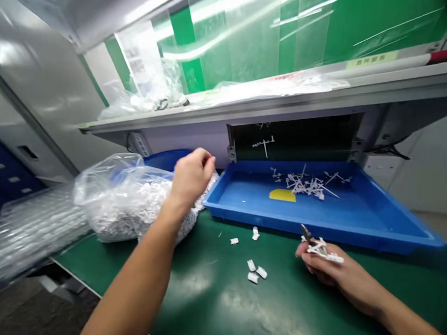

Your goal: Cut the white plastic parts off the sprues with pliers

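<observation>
One green tabletop (202,299) under shelving (219,111), right grip (340,269) around tool (306,232) and white sprue (321,251), left grip (193,173) curled, contents unclear

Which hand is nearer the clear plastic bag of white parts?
Left: the left hand is by the bag; the right hand is before the blue rectangular plastic tray, farther away.

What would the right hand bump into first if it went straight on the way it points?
Probably the near wall of the blue tray, with the pointed tool in the right hand leading. Depth is unclear in this view, so it might clear the rim.
</observation>
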A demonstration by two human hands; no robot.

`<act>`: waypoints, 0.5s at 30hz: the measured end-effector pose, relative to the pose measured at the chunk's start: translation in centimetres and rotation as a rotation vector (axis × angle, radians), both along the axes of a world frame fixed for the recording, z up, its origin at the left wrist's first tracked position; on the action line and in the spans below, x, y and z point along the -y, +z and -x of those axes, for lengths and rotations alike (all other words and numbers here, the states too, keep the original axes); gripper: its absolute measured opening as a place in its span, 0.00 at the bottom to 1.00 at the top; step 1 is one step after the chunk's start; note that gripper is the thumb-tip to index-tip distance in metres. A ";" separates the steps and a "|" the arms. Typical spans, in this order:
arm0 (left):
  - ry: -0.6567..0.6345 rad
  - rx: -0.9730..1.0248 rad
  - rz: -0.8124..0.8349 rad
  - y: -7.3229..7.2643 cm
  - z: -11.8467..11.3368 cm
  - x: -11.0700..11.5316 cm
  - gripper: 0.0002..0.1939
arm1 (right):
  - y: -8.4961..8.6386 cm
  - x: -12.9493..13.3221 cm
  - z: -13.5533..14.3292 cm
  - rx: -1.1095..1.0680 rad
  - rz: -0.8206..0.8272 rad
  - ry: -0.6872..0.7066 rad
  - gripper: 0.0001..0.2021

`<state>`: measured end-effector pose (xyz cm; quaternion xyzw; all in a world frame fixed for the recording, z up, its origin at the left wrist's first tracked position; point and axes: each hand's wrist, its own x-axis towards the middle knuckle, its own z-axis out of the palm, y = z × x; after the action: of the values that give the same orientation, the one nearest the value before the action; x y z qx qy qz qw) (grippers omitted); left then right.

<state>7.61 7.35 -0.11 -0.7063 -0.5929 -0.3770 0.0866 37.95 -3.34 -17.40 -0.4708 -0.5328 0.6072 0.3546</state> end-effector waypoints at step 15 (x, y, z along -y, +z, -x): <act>-0.669 -0.020 0.659 -2.2 -6.3 -0.1 0.20 | 0.5 -0.8 -1.3 -0.364 -0.123 0.306 0.14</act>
<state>13.93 7.46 -2.32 -0.8522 -0.4197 -0.1690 -0.2629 39.26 -2.55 -16.92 -0.2451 -0.5613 0.6950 0.3767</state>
